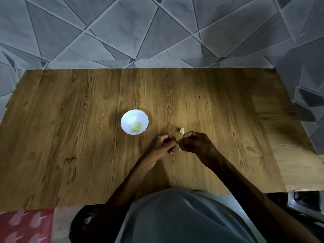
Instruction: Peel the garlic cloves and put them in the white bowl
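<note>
Head view looks down past a grey shirt [184, 216], with a red patterned cloth [26, 225] nearer than the white bowl [122, 120] and to its left. Both forearms reach over the wooden table [70, 137] and meet just nearer than the bowl, to its right. The left hand [164, 143] and right hand [194, 142] have their fingers curled tight, tips almost touching, and pinch a garlic clove [178, 149] between them. Only a small pale sliver of it shows in the gap; the rest is hidden by the fingers. Holding it from both sides like this likely lets one hand steady it while the other pulls at the skin, so peeling seems to be the step in hand.

A loose pale piece [181, 131] lies on the table right of the bowl, just beyond the right hand; whether it is an unpeeled clove or shed skin I cannot tell. Inside the bowl, against its nearer wall, sit a few yellowish peeled cloves [136, 128], smooth and bare. The bowl stands close to the hands, probably for a short drop. Beyond the bowl are grey tiles [122, 32].
</note>
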Demonstrator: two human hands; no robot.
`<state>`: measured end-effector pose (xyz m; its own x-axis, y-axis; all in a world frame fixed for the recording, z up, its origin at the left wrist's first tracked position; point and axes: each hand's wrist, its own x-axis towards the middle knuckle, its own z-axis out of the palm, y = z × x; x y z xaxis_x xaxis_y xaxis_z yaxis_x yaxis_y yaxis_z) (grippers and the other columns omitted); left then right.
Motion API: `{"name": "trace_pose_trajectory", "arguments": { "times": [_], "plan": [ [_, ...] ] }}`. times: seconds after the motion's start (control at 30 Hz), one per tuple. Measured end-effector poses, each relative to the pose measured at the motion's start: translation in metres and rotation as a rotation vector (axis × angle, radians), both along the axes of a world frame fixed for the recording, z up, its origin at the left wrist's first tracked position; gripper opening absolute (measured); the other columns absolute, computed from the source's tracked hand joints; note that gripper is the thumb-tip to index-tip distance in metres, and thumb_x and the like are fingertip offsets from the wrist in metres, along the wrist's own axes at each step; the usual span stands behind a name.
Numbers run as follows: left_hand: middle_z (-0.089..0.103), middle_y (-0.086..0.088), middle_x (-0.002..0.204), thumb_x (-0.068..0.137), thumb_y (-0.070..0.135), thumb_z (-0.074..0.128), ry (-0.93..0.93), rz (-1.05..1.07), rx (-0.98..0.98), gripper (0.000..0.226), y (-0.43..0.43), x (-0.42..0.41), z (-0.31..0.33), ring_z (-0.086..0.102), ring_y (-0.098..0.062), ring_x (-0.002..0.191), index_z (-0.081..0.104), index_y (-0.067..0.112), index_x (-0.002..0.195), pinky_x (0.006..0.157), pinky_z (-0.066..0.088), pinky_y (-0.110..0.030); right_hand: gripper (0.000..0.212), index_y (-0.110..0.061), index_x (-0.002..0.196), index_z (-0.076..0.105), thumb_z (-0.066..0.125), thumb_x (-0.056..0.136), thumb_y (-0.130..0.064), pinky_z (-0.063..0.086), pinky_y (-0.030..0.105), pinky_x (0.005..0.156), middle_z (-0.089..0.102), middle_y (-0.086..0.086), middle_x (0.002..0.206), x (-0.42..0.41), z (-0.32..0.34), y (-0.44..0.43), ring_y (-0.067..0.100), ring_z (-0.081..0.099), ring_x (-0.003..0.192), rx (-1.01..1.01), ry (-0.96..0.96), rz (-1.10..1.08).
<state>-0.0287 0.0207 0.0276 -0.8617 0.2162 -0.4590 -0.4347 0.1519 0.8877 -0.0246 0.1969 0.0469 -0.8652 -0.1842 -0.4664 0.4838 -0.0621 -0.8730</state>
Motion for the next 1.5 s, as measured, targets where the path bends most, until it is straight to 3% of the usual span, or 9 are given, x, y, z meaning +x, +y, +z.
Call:
{"name": "trace_pose_trajectory", "arguments": {
  "times": [0.13, 0.3, 0.5, 0.7, 0.8, 1.0, 1.23, 1.5],
  "plan": [
    [0.065, -0.004, 0.072, 0.094, 0.012, 0.058, 0.017, -0.059, -0.05, 0.012, -0.004, 0.003, -0.002, 0.061, -0.016, 0.069, 0.066, 0.016, 0.086, 0.064, 0.051, -0.028, 0.005, -0.006, 0.085, 0.067, 0.066, 0.089, -0.002, 0.056, 0.028, 0.073, 0.068, 0.015, 0.085, 0.0, -0.002, -0.001, 0.022, 0.066, 0.08, -0.058, -0.108, -0.013],
    [0.067, 0.001, 0.071, 0.092, 0.019, 0.062, 0.075, -0.131, -0.182, 0.006, -0.006, 0.005, -0.006, 0.062, -0.009, 0.065, 0.066, 0.017, 0.089, 0.064, 0.051, -0.022, 0.005, -0.007, 0.091, 0.066, 0.064, 0.09, -0.003, 0.057, 0.029, 0.075, 0.071, 0.014, 0.09, 0.0, -0.008, 0.001, 0.021, 0.069, 0.082, -0.078, -0.14, -0.018],
    [0.071, 0.0, 0.077, 0.091, 0.017, 0.064, 0.154, -0.185, -0.274, 0.007, -0.01, 0.005, -0.009, 0.066, -0.009, 0.065, 0.069, 0.013, 0.094, 0.065, 0.052, -0.021, 0.017, 0.001, 0.108, 0.063, 0.061, 0.091, 0.0, 0.057, 0.031, 0.08, 0.071, 0.012, 0.096, 0.002, -0.017, 0.008, 0.023, 0.069, 0.09, -0.051, -0.076, 0.025],
    [0.067, 0.015, 0.076, 0.089, 0.009, 0.064, 0.247, -0.251, -0.371, 0.011, -0.013, 0.003, -0.01, 0.063, 0.003, 0.061, 0.069, 0.018, 0.09, 0.059, 0.046, -0.012, 0.019, 0.004, 0.111, 0.061, 0.058, 0.093, 0.001, 0.056, 0.031, 0.08, 0.071, 0.009, 0.094, 0.001, -0.022, 0.011, 0.022, 0.069, 0.091, 0.008, -0.022, 0.07],
    [0.072, 0.005, 0.091, 0.095, 0.01, 0.058, 0.215, -0.194, -0.319, 0.014, -0.011, 0.001, -0.014, 0.069, -0.007, 0.07, 0.069, 0.016, 0.1, 0.068, 0.057, -0.024, 0.019, 0.004, 0.111, 0.062, 0.058, 0.093, 0.0, 0.056, 0.032, 0.082, 0.07, 0.012, 0.095, 0.001, -0.024, 0.011, 0.025, 0.069, 0.092, 0.03, -0.014, 0.085],
    [0.074, -0.003, 0.094, 0.091, 0.011, 0.066, 0.147, -0.077, -0.101, 0.015, -0.005, 0.002, -0.011, 0.072, -0.018, 0.08, 0.071, 0.01, 0.105, 0.076, 0.059, -0.032, 0.017, 0.001, 0.109, 0.064, 0.06, 0.093, -0.002, 0.056, 0.028, 0.077, 0.072, 0.009, 0.092, 0.0, -0.025, 0.012, 0.021, 0.069, 0.089, 0.05, -0.014, 0.118],
    [0.074, 0.0, 0.089, 0.089, 0.009, 0.068, 0.165, -0.07, -0.079, 0.013, -0.003, 0.004, -0.009, 0.072, -0.015, 0.076, 0.071, 0.012, 0.101, 0.069, 0.058, -0.026, 0.015, -0.005, 0.103, 0.068, 0.058, 0.093, -0.001, 0.056, 0.024, 0.073, 0.072, 0.007, 0.089, -0.001, -0.022, 0.012, 0.017, 0.069, 0.084, 0.091, 0.014, 0.149],
    [0.074, -0.003, 0.084, 0.09, 0.009, 0.066, 0.137, -0.003, -0.034, 0.007, -0.004, 0.007, -0.009, 0.072, -0.016, 0.075, 0.071, 0.012, 0.095, 0.065, 0.056, -0.023, 0.015, 0.003, 0.103, 0.07, 0.063, 0.089, 0.004, 0.058, 0.028, 0.076, 0.074, 0.014, 0.095, 0.0, -0.013, 0.012, 0.023, 0.071, 0.088, 0.181, 0.096, 0.196]
  ]
}}
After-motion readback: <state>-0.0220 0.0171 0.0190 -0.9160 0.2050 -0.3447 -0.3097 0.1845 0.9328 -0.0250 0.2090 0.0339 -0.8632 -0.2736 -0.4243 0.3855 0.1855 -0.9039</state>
